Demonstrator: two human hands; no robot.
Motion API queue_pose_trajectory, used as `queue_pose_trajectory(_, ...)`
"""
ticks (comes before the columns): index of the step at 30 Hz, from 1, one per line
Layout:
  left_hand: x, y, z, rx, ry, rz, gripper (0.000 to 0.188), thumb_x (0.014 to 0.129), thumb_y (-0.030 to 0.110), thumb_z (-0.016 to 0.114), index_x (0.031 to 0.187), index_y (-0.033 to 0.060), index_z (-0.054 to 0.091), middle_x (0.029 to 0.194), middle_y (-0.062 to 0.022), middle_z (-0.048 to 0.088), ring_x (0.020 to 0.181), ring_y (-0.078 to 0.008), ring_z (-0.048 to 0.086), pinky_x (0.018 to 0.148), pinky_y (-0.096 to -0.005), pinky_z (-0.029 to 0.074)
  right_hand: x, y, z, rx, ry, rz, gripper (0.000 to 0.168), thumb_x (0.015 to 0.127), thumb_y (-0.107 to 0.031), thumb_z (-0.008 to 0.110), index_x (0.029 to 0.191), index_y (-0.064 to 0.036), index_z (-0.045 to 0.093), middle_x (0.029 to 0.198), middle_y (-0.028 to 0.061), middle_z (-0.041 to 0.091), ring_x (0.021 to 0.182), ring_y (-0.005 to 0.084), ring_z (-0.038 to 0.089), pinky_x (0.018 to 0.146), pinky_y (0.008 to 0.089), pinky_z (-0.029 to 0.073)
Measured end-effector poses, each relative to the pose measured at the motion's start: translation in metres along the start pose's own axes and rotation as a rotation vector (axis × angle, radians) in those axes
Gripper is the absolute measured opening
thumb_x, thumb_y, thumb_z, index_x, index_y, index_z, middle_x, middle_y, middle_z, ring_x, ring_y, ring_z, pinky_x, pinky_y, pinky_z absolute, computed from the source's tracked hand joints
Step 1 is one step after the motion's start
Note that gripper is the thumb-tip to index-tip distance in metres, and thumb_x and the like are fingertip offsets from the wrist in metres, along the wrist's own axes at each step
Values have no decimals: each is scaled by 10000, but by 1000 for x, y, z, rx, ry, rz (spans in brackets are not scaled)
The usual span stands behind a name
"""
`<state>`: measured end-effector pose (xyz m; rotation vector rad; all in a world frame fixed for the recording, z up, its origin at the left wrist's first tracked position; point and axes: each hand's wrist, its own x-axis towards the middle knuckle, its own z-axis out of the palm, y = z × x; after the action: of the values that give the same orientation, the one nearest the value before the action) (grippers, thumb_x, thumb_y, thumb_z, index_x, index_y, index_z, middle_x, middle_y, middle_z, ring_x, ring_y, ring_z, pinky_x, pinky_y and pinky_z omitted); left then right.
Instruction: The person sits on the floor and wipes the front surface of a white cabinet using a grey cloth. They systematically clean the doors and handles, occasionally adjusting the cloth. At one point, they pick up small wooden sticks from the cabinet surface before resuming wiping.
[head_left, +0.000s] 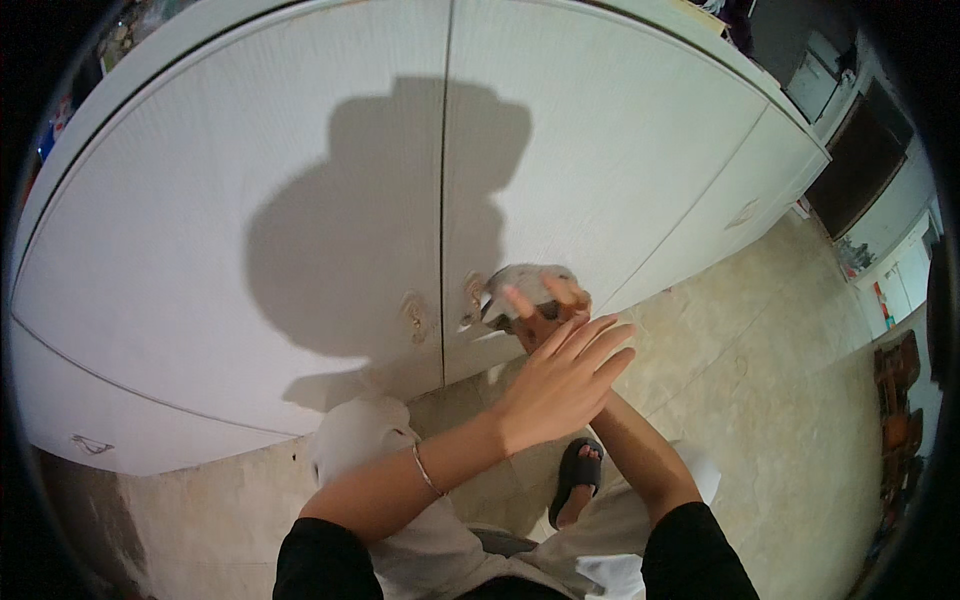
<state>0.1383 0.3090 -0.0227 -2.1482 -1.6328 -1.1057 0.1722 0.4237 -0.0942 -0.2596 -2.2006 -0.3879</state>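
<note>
My left hand (574, 375) crosses over my right wrist, back of the hand up, fingers apart, nothing visible in it. Partly hidden beneath it, my right hand (551, 311) is blurred, with its fingers raised toward the cabinet. Just behind those fingers is a grey thing (531, 283) with dark patches; blur hides what it is and whether it is held. The white double-door cabinet (637, 135) stands before me, with an ornate handle (414, 316) on the left door and another handle (473, 292) near the grey thing. My shadow falls across both doors.
Tiled floor (735, 405) stretches to the right of the cabinet. My foot in a dark slide sandal (577, 476) is below my hands. Assorted items lie on the cabinet top at upper left and upper right. Brown objects (896, 427) stand along the right edge.
</note>
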Motion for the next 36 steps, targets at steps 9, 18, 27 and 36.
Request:
queue_pose_trajectory(9,-10,44,-60,10,-517,2,138,794,142,581,765,17,633,730,-139,619,745,-241,619,734,-371,481,-65,-20,56,222,-251,83,345,750,-210,751,1084,-272,693,1060,106,609,954,238,548,807,406,426)
queue_pose_trajectory(18,16,110,-123,-462,-507,74,260,734,252,679,953,112,695,818,-61,684,725,-238,643,567,-395,486,-50,-17,54,159,-54,-98,562,671,-159,763,1153,-411,621,1071,33,602,879,215,541,703,353,427)
queue_pose_trajectory(27,17,67,-145,-691,-561,211,122,759,201,636,767,84,672,756,-52,658,658,-199,611,542,-355,476,-57,-23,61,100,-80,-118,500,812,-268,689,1245,-457,527,1061,41,616,833,215,583,666,380,442)
queue_pose_trajectory(36,40,33,-53,-171,-544,-163,215,884,174,523,910,-27,596,649,-151,623,578,-254,653,436,-359,502,-84,-29,75,210,-303,-268,618,746,-286,756,1271,-497,506,1247,63,424,1100,297,490,847,442,414)
